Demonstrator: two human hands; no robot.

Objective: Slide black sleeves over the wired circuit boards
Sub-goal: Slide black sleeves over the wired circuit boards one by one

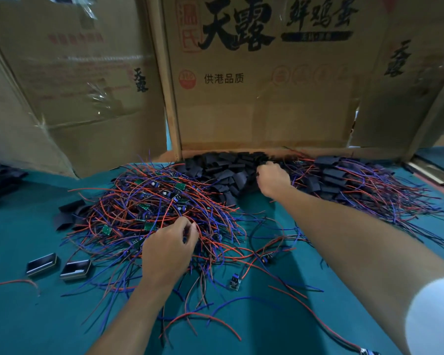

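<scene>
A tangled heap of small green circuit boards with red and blue wires [151,201] covers the middle left of the green table. My left hand [168,248] is at its near edge, fingers curled and pinching wires. Behind it lies a pile of flat black sleeves [223,172]. My right hand [273,181] reaches into that pile, fingers curled on a sleeve at its far side. To the right lies a heap of boards with black sleeves on them [349,180], wires trailing out.
Cardboard boxes [262,80] wall off the back of the table. Two small black trays [59,266] sit at the near left. More black sleeves [0,180] lie at the far left. A single loose board [235,283] and stray wires lie on the green cloth [36,316] in front.
</scene>
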